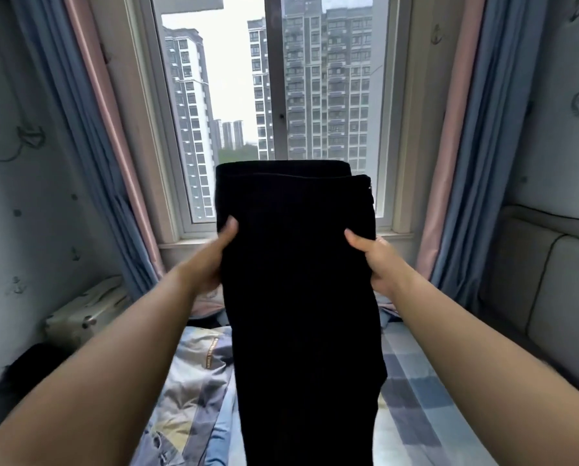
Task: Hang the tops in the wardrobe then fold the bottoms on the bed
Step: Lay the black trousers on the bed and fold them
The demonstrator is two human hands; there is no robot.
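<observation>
1. The black trousers (298,280) hung above the bed (412,391).
2. Left hand (211,260) and right hand (379,264) each pinched a side edge.
3. The cloth looked soft and limp; holding near the waistband seemed best.

Black trousers (301,297); blue-grey checked bedsheet (412,381); blue-and-pink curtains (463,136).

Black trousers (301,280) are up in the air, held out in front of the window, waistband at the top and running level. They look doubled over lengthwise, one narrow dark panel hanging straight down, a small metal fastener showing at the upper right edge. The lower part drops over the bed (412,391), which wears a checked blue and grey cover, with patterned bedding bunched on its left side.
</observation>
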